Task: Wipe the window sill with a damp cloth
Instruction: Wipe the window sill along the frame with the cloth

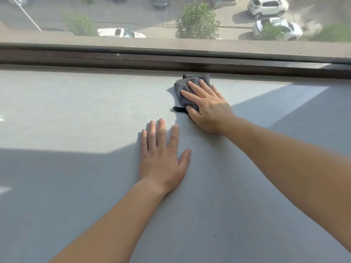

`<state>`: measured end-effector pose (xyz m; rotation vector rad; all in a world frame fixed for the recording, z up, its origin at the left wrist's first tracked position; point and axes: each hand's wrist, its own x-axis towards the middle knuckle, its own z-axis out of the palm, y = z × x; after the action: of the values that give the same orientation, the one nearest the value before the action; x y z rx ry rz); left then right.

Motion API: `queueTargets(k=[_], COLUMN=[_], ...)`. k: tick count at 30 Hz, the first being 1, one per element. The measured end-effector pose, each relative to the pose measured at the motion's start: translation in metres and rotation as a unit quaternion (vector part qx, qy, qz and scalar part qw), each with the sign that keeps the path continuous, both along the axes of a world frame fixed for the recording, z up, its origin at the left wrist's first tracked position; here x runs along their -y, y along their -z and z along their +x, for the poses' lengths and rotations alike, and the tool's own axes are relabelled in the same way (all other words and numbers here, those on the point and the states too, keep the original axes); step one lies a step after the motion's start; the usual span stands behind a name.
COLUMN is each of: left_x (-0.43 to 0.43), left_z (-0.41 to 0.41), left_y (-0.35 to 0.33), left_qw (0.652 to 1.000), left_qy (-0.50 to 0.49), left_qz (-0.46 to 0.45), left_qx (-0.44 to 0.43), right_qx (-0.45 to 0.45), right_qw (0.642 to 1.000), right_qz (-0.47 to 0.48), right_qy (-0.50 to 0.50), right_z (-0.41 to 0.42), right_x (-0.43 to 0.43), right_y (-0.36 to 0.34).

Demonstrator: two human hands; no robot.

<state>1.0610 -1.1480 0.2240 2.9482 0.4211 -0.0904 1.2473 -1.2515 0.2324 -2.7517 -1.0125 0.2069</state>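
Note:
A wide pale grey window sill [76,111] fills most of the view, partly sunlit and partly in shadow. A folded dark grey cloth [183,88] with a small black loop lies on the sill close to the dark window frame. My right hand [207,106] presses flat on the cloth, fingers straight and pointing up-left. My left hand [163,160] rests flat on the bare sill nearer to me, fingers spread, a little left of the cloth and apart from it.
The dark brown window frame [133,59] runs across the far edge of the sill. Beyond the glass lie a street, parked white cars [267,6] and a tree [197,21] far below.

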Motion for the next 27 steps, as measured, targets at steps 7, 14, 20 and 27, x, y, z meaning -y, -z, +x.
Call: queueTargets(k=[7,14,20,27], left_x=[0.001,0.002,0.004,0.034], left_z=[0.0,0.001,0.001,-0.007], left_y=[0.0,0.002,0.002,-0.007], left_qw=[1.0,1.0,0.999,1.0], left_qy=[0.002,0.006,0.006,0.005], left_qz=[0.002,0.016,0.032,-0.017], left_qx=[-0.004,-0.013,-0.02,0.009], right_qx=[0.009,-0.01,-0.008,-0.022], right_qw=[0.983,0.977,0.994,0.971], right_qz=[-0.012,-0.02,-0.012,-0.034], right_qy=[0.182,0.213,0.104,0.234], right_z=[0.022,0.049,-0.007,0.03], right_x=[0.044,0.099,0.09,0.137], right_y=[0.002,-0.005,-0.002,-0.005])
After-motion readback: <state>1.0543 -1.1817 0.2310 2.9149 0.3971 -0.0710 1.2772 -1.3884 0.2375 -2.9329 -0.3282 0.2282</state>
